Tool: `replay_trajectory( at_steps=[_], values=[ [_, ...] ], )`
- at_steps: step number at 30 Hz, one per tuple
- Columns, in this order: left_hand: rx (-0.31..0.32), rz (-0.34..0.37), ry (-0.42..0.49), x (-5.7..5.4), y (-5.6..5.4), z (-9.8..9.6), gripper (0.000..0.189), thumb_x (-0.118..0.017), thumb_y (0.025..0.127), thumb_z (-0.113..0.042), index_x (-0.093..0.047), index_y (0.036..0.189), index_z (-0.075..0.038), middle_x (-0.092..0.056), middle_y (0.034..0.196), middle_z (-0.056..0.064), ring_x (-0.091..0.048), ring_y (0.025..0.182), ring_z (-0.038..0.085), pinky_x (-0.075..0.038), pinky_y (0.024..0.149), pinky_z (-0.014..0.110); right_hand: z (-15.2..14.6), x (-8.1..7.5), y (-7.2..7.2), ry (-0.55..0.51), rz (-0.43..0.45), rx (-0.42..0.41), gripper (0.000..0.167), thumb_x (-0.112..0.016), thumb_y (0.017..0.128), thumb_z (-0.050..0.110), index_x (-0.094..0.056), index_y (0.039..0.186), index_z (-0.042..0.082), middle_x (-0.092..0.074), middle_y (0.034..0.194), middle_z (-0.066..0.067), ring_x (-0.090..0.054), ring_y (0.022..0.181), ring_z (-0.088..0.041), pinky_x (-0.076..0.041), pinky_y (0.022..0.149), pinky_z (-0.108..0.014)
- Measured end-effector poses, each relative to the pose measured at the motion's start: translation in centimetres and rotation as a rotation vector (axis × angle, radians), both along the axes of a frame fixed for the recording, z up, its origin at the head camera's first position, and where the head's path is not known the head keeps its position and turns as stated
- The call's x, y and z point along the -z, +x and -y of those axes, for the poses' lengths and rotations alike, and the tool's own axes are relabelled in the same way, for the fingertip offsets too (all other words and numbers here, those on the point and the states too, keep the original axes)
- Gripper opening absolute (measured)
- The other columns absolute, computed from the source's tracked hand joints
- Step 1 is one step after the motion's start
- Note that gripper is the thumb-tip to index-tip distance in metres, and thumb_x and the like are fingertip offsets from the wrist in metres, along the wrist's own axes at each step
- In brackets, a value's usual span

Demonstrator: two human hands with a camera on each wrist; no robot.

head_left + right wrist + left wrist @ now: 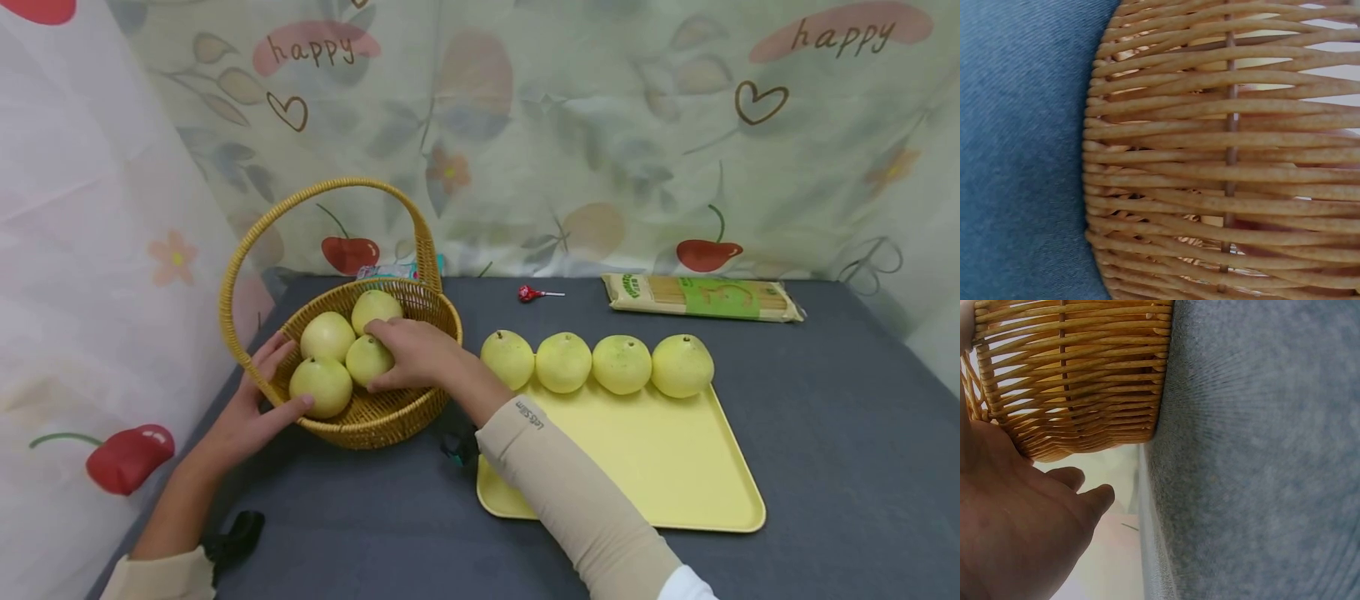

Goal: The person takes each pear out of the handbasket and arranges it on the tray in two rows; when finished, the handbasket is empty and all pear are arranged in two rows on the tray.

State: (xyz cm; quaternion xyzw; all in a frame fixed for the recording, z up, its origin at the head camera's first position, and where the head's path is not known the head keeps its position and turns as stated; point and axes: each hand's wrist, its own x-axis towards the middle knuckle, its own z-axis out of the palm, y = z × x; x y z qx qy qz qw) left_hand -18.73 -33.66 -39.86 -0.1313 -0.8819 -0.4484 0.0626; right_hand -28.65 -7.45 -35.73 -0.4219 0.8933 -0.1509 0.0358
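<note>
A round wicker basket (397, 421) with a tall arched handle holds several yellow-green pears (327, 336). My right hand (420, 354) reaches over the basket's right rim and grips one pear (366, 360), thumb on its near side and fingers over its far side. My left hand (255, 408) holds the basket's left rim, with the thumb lying over the edge beside the front pear (321, 387). In the left wrist view, the palm of that hand (1022, 512) is against the woven wall (1085, 381). The right wrist view shows mostly basket weave (1222, 156), the hand itself hidden.
Right of the basket lies a yellow tray (637, 467), with a row of several pears (564, 362) along its far edge. Behind are a red lollipop (529, 293), a noodle packet (705, 298) and a teal package (397, 271) partly behind the basket. Patterned curtains (525, 150) enclose the grey table (840, 467).
</note>
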Motion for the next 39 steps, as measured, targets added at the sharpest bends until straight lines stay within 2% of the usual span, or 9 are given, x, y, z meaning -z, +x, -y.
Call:
replay_trajectory(
  at_steps=[8, 14, 19, 27, 36, 39],
  values=[
    [0.009, 0.001, 0.009, 0.1, 0.1, 0.0, 0.080, -0.069, 0.093, -0.015, -0.024, 0.158, -0.005, -0.002, 0.166, 0.013, -0.005, 0.147, 0.047, -0.015, 0.104, 0.075, -0.1, 0.1, 0.2, 0.005, -0.043, -0.001, 0.074, -0.078, 0.085, 0.048, -0.050, 0.145, 0.014, -0.061, 0.126, -0.003, -0.058, 0.109, -0.016, -0.045, 0.091, -0.031],
    [0.011, 0.001, 0.006, 0.0, 0.1, -0.2, 0.080, -0.069, 0.094, -0.017, -0.024, 0.158, -0.005, -0.002, 0.166, 0.012, -0.005, 0.147, 0.046, -0.015, 0.104, 0.075, -0.5, 0.0, 0.2, -0.055, -0.015, -0.012, 0.074, -0.080, 0.084, 0.045, -0.051, 0.145, 0.013, -0.061, 0.128, -0.003, -0.057, 0.112, -0.016, -0.045, 0.092, -0.031],
    [0.003, 0.017, -0.001, -0.2, 0.1, -0.3, 0.081, -0.069, 0.094, -0.019, -0.023, 0.159, -0.005, -0.002, 0.166, 0.011, -0.006, 0.147, 0.047, -0.016, 0.104, 0.075, -0.9, 0.0, 0.0, -0.122, 0.027, -0.029, 0.076, -0.078, 0.086, 0.044, -0.047, 0.150, 0.016, -0.057, 0.137, -0.003, -0.053, 0.120, -0.015, -0.043, 0.095, -0.030],
    [-0.002, 0.012, 0.003, -0.2, 0.3, -0.2, 0.080, -0.069, 0.093, -0.016, -0.024, 0.159, -0.006, -0.003, 0.166, 0.014, -0.007, 0.146, 0.048, -0.017, 0.103, 0.075, -1.5, 0.0, 0.2, -0.286, 0.066, -0.074, 0.072, -0.075, 0.090, 0.040, -0.045, 0.153, 0.021, -0.056, 0.124, -0.004, -0.051, 0.102, -0.013, -0.043, 0.082, -0.028],
    [0.000, 0.000, -0.002, -0.2, 0.1, -0.3, 0.081, -0.070, 0.093, -0.014, -0.024, 0.159, -0.005, -0.003, 0.166, 0.014, -0.007, 0.146, 0.047, -0.016, 0.103, 0.075, -2.6, -0.6, 1.4, -0.284, 0.020, -0.064, 0.073, -0.075, 0.090, 0.040, -0.044, 0.154, 0.022, -0.057, 0.126, -0.006, -0.051, 0.104, -0.014, -0.044, 0.080, -0.029],
    [-0.006, -0.003, -0.001, -0.1, 0.2, -0.1, 0.081, -0.070, 0.093, -0.013, -0.023, 0.158, -0.005, -0.003, 0.166, 0.015, -0.006, 0.146, 0.048, -0.016, 0.103, 0.075, -3.0, -0.8, 1.8, -0.287, 0.026, -0.052, 0.074, -0.075, 0.089, 0.040, -0.043, 0.154, 0.024, -0.056, 0.121, -0.005, -0.051, 0.097, -0.014, -0.044, 0.076, -0.029]
  ],
)
